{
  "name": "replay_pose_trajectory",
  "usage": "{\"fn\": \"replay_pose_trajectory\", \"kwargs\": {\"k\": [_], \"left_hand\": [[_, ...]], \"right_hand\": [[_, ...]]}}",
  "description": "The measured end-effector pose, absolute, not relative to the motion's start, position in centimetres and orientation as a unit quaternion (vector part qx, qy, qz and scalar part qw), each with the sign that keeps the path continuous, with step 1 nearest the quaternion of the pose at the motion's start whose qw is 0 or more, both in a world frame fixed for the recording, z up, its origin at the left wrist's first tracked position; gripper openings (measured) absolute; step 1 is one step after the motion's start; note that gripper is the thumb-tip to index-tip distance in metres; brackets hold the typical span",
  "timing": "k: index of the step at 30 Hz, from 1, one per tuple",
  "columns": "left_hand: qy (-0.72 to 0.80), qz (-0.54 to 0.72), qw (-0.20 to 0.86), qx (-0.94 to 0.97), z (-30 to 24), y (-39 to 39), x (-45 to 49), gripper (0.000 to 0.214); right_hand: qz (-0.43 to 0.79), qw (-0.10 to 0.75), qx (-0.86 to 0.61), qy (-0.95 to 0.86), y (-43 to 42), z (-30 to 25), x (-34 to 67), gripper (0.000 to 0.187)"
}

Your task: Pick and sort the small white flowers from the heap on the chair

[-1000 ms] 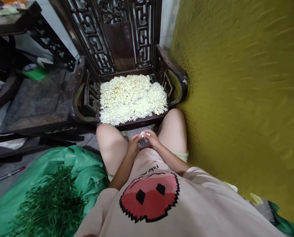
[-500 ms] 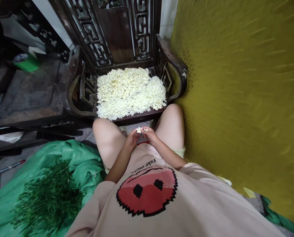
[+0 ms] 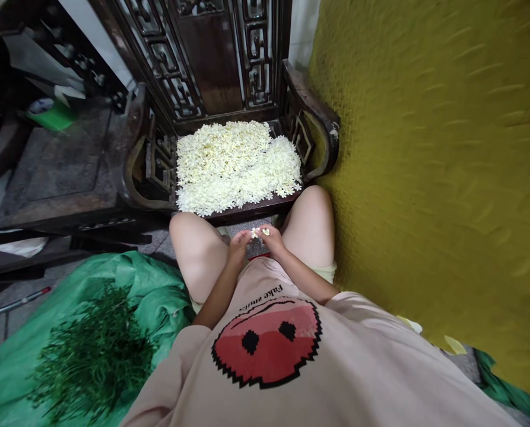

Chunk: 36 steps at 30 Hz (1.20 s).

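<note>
My left hand [image 3: 240, 244] and my right hand [image 3: 273, 241] meet between my knees, fingers closed in a pinch. A small white flower [image 3: 254, 233] is between their fingertips, touched from both sides. Another pale blossom [image 3: 266, 232] rests on the fingers of my right hand. Just beyond my knees, a thick layer of white and cream flowers [image 3: 238, 166] covers the seat of a dark carved wooden chair [image 3: 222, 95]. The undersides of both hands are hidden from view.
At lower left, thin green stems [image 3: 98, 356] lie on a green plastic sheet [image 3: 158, 290]. A dark wooden side table [image 3: 64, 178] with a green roll of tape [image 3: 53, 115] stands left of the chair. A yellow textured surface [image 3: 425, 178] rises close on my right.
The white flower has shifted slightly right, from near my left fingertips to between both hands. The blossom on my right fingers shows more. The view has moved slightly.
</note>
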<state>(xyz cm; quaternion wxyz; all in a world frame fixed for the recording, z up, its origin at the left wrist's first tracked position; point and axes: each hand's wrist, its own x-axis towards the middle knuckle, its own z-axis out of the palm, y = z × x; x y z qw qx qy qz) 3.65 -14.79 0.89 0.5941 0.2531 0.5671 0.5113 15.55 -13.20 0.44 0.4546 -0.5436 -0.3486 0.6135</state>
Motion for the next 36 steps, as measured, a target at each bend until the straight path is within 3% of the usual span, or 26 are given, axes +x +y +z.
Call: {"fn": "replay_pose_trajectory", "kwargs": {"k": [13,18,28,36], "left_hand": [[0.614,0.528,0.524,0.265,1.4,-15.0,3.7,0.011],[0.595,0.536,0.552,0.234,0.7,-14.8,3.7,0.017],[0.502,0.539,0.660,0.146,0.2,-14.6,3.6,0.027],[0.515,0.550,0.631,0.185,-0.1,-14.8,3.5,0.030]], "right_hand": [[0.658,0.408,-0.540,-0.331,-13.2,0.3,15.2,0.025],[0.670,0.397,-0.524,-0.344,-13.4,0.8,15.1,0.028],[0.540,0.454,-0.567,-0.424,-13.4,-0.3,15.1,0.016],[0.518,0.423,-0.568,-0.480,-13.4,-0.1,15.2,0.019]]}}
